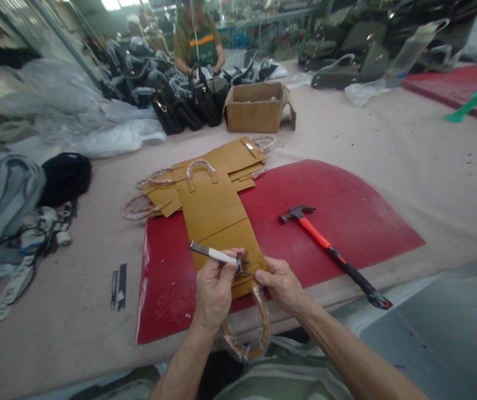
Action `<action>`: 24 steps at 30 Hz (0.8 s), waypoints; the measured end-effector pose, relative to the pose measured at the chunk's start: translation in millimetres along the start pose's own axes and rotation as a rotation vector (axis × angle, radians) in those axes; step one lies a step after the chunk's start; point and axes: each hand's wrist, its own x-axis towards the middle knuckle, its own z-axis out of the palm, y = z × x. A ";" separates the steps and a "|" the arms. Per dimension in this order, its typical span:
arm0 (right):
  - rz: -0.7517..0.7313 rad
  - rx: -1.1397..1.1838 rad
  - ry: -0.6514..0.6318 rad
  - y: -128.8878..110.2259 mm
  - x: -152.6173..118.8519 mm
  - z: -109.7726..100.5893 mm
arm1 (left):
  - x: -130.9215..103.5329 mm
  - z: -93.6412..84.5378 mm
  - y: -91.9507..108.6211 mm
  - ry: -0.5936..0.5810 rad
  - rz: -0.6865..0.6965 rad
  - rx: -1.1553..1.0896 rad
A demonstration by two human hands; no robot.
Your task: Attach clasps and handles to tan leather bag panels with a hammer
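My left hand (213, 294) is closed around a slim tool with a white shaft (220, 255), a metal end pointing up-left and dark, thin prongs near my fingertips; its exact kind is unclear. Beneath it lies a mustard-yellow bag panel (215, 219), long and flat, with a plastic-wrapped handle at each end. The near handle (266, 328) hangs over the table edge. With thumb and fingers, my right hand (282, 284) pinches the panel's near right edge, close to that handle's base. The prongs are near my right thumb.
A claw hammer (325, 244) rests across the red board (371, 211) to the right. More yellow panels (161, 195) are stacked behind. Two thin rods (118, 286) lie left. Farther back stand a cardboard box (255, 114), black bags (175, 111) and a person (199, 47).
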 end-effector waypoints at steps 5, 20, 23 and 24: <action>0.005 -0.010 0.007 0.1 0.0 0.0 | -0.4 -0.8 -3.0 -0.008 0.014 -0.023; 0.003 -0.057 -0.045 -4.8 -0.1 -2.0 | 3.8 1.2 -0.5 -0.034 0.123 0.141; 0.031 -0.099 -0.107 -12.5 -3.9 -2.4 | 6.8 0.9 -0.1 -0.038 0.088 0.149; 0.029 -0.116 -0.121 -14.3 -4.8 -2.4 | 8.0 0.7 0.1 -0.041 0.076 0.147</action>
